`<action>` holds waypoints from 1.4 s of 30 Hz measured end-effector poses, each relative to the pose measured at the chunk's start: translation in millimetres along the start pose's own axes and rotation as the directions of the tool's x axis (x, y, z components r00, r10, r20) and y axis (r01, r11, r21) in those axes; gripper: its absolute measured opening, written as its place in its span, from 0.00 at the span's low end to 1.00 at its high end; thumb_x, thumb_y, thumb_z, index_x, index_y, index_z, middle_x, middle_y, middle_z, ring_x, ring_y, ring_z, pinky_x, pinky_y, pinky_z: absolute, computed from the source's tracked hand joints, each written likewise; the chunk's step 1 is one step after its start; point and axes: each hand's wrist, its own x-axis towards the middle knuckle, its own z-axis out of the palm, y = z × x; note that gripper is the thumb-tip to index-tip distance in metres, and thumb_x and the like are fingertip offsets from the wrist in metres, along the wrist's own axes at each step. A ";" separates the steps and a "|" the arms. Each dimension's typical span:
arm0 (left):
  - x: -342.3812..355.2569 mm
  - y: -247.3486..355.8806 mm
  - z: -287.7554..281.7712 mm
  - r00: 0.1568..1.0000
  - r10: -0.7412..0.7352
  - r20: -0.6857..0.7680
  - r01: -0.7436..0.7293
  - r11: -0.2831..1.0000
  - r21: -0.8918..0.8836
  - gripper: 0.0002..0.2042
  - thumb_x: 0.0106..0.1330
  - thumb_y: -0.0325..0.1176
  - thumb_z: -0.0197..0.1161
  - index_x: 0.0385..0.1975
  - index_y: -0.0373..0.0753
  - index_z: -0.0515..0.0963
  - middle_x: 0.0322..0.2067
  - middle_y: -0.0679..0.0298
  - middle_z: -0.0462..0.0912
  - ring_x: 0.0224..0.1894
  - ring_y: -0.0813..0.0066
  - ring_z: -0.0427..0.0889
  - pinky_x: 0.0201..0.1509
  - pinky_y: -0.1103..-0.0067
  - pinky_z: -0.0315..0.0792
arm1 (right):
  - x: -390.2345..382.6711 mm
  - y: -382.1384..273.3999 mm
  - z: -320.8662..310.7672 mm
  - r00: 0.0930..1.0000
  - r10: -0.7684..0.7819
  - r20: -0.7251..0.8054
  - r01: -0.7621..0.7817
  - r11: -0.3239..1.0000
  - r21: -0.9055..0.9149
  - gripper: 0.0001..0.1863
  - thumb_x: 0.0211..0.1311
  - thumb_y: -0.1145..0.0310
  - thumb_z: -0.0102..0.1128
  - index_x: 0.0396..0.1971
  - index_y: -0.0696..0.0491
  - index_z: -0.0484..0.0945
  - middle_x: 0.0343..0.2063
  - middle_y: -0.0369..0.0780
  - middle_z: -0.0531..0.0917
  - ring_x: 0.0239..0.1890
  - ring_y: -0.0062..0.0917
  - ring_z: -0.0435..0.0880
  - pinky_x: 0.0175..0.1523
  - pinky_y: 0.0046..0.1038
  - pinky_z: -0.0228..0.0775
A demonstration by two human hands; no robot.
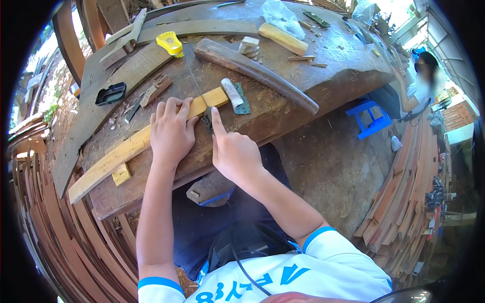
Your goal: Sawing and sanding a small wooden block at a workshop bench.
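Note:
A long yellowish wooden strip (124, 151) lies slantwise along the near edge of the workbench. My left hand (172, 129) presses on it, fingers bent over its top. My right hand (235, 151) is closed at the strip's near side, its index finger stretched against the wood. Beside that finger shows a small dark piece (206, 120), partly hidden. From a yellow tool with a holed body (170, 44), a thin dark line runs across the strip toward this piece. Just right of the strip's end are a whitish cylinder (232, 93) and a green sandpaper-like sheet (243, 99).
The thick workbench (348, 55) also carries a dark curved timber (257, 73), a short pale wood block (283, 39) and a black tray (110, 94). A blue stool (369, 118) stands at right, near another person (422, 83). Planks (404, 182) are stacked on both sides.

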 end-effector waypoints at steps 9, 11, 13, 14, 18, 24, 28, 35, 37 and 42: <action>-1.5 -2.2 0.9 1.000 0.005 0.000 -0.005 1.000 0.007 0.20 0.63 0.40 0.68 0.56 0.45 0.83 0.46 0.66 0.79 0.52 0.63 0.77 0.54 0.67 0.72 | -35.2 8.3 -6.7 0.999 -0.047 -0.020 0.044 0.994 -0.101 0.39 0.65 0.67 0.56 0.76 0.59 0.55 0.22 0.50 0.85 0.25 0.46 0.88 0.32 0.45 0.82; 2.0 -5.7 5.4 1.000 0.013 -0.021 -0.013 1.000 0.007 0.20 0.63 0.41 0.68 0.56 0.45 0.83 0.46 0.66 0.80 0.52 0.62 0.77 0.54 0.67 0.72 | -1.3 4.8 -10.1 0.998 -0.038 -0.049 0.035 0.997 -0.062 0.35 0.68 0.66 0.54 0.74 0.58 0.59 0.22 0.53 0.85 0.26 0.51 0.87 0.35 0.49 0.81; 1.5 -5.9 12.8 0.996 0.045 -0.075 -0.045 0.999 0.009 0.20 0.64 0.42 0.67 0.55 0.45 0.84 0.46 0.66 0.80 0.52 0.62 0.77 0.54 0.67 0.72 | 1.7 5.7 2.0 0.996 -0.030 -0.088 0.025 0.998 -0.053 0.32 0.70 0.66 0.54 0.73 0.56 0.62 0.22 0.56 0.84 0.27 0.53 0.86 0.35 0.52 0.80; -1.0 -6.1 14.1 0.997 0.027 -0.068 -0.026 1.000 0.017 0.20 0.64 0.42 0.67 0.55 0.45 0.84 0.46 0.66 0.80 0.52 0.62 0.77 0.54 0.67 0.72 | -6.1 4.9 3.0 0.997 -0.042 -0.071 0.039 0.998 -0.048 0.32 0.70 0.66 0.54 0.73 0.56 0.62 0.22 0.56 0.84 0.27 0.53 0.86 0.35 0.52 0.80; -4.1 -3.5 12.3 0.998 0.029 -0.064 -0.027 0.999 0.026 0.19 0.64 0.41 0.67 0.54 0.45 0.84 0.46 0.65 0.81 0.53 0.63 0.77 0.54 0.66 0.72 | -45.1 7.3 -2.7 1.000 0.010 -0.024 -0.011 1.000 -0.011 0.34 0.70 0.68 0.55 0.74 0.54 0.60 0.22 0.55 0.84 0.26 0.51 0.86 0.34 0.52 0.79; 0.0 -3.4 11.3 0.996 -0.006 -0.085 0.003 0.999 -0.034 0.20 0.64 0.39 0.67 0.56 0.45 0.83 0.46 0.64 0.81 0.53 0.61 0.78 0.57 0.64 0.72 | -0.8 -6.1 -6.7 0.999 0.012 -0.033 -0.018 0.984 -0.175 0.32 0.72 0.63 0.51 0.74 0.56 0.59 0.25 0.55 0.86 0.30 0.53 0.87 0.37 0.50 0.81; -6.3 0.9 11.1 0.998 0.010 -0.061 -0.009 1.000 0.007 0.17 0.62 0.39 0.66 0.50 0.42 0.84 0.47 0.58 0.82 0.54 0.56 0.79 0.57 0.61 0.73 | -61.7 -2.1 -0.9 0.997 0.025 -0.067 -0.032 0.995 -0.093 0.37 0.72 0.66 0.53 0.77 0.53 0.53 0.23 0.55 0.85 0.27 0.54 0.86 0.34 0.53 0.78; -2.6 9.2 12.4 0.997 -0.016 -0.082 0.018 1.000 0.024 0.15 0.57 0.40 0.66 0.42 0.43 0.87 0.45 0.58 0.82 0.52 0.58 0.78 0.52 0.64 0.70 | -4.8 -5.2 -3.4 0.990 0.035 -0.137 -0.068 0.965 -0.252 0.29 0.75 0.63 0.48 0.75 0.45 0.62 0.30 0.59 0.85 0.35 0.58 0.85 0.41 0.57 0.75; -2.4 8.9 13.5 0.996 -0.023 -0.082 0.023 1.000 0.004 0.16 0.55 0.40 0.67 0.41 0.42 0.87 0.44 0.58 0.82 0.52 0.58 0.77 0.54 0.63 0.69 | -41.0 -4.4 -0.2 0.992 0.047 -0.119 -0.067 0.983 -0.173 0.30 0.76 0.64 0.48 0.76 0.44 0.60 0.31 0.60 0.85 0.37 0.58 0.85 0.41 0.57 0.75; 0.5 5.9 11.6 0.998 -0.050 -0.049 0.048 0.998 -0.032 0.15 0.53 0.39 0.69 0.39 0.42 0.87 0.45 0.59 0.81 0.52 0.58 0.76 0.55 0.64 0.68 | -41.2 14.3 1.8 0.978 -0.100 -0.184 0.086 0.993 -0.080 0.30 0.77 0.65 0.48 0.76 0.44 0.59 0.34 0.62 0.84 0.38 0.58 0.85 0.41 0.56 0.74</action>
